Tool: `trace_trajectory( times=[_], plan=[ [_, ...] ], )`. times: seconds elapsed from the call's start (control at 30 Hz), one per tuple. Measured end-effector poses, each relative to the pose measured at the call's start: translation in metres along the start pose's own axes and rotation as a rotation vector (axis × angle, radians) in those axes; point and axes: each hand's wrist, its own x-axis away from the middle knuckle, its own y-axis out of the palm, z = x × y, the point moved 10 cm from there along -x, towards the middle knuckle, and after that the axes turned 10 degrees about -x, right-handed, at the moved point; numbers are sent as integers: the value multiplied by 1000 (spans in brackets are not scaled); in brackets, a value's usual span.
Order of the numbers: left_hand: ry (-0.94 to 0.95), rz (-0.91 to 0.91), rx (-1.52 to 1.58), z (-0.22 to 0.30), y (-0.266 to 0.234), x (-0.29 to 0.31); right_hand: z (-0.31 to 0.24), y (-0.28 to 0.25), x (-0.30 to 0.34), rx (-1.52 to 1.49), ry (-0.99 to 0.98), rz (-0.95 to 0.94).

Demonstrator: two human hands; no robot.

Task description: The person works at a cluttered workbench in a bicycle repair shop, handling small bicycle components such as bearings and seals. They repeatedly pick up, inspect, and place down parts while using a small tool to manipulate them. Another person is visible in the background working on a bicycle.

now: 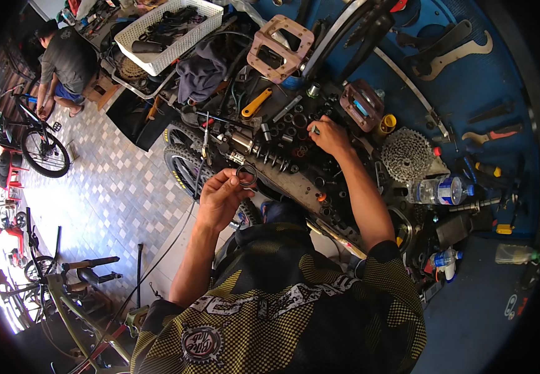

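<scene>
My left hand (220,198), raised in front of the workbench's near edge, pinches a thin dark metal ring (245,175) between thumb and fingers. Beyond it a shock absorber with a black coil spring (272,156) lies on the cluttered bench. My right hand (330,136) reaches down among small parts, its fingers closed. A small greenish thing (315,129) shows at those fingertips; its kind is too small to make out. Several loose rings and sockets lie left of this hand, near a metal socket (266,131). A brown bicycle pedal (361,106) sits just beyond its right side.
A white basket (214,23) of tools stands at the far left of the bench. To the right lie a bicycle cassette (405,154) and a plastic bottle (432,191). A yellow-handled tool (256,103) rests mid-bench. Another person (67,62) sits beside a bicycle (45,151) at far left.
</scene>
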Motion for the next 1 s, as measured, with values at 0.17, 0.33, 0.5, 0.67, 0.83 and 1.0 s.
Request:
trace_trajectory(
  times=[0.17, 0.33, 0.5, 0.67, 0.83, 1.0],
  plan=[
    [-17, -3, 8, -6, -1, 0, 16, -14, -6, -107, 40, 62],
    [-33, 2, 17, -14, -3, 0, -1, -7, 1, -49, 44, -13],
    [-45, -12, -6, -17, -1, -2, 4, 8, 0, -1, 13, -20],
    [-46, 2, 9, -15, -2, 1, 19, -3, -4, -186, 12, 10],
    [-66, 39, 2, -20, -7, -4, 7, -26, 9, -693, 199, 0],
    [-59, 30, -12, -25, -3, -19, -74, -49, 47, -1053, 193, -42]
  ],
)
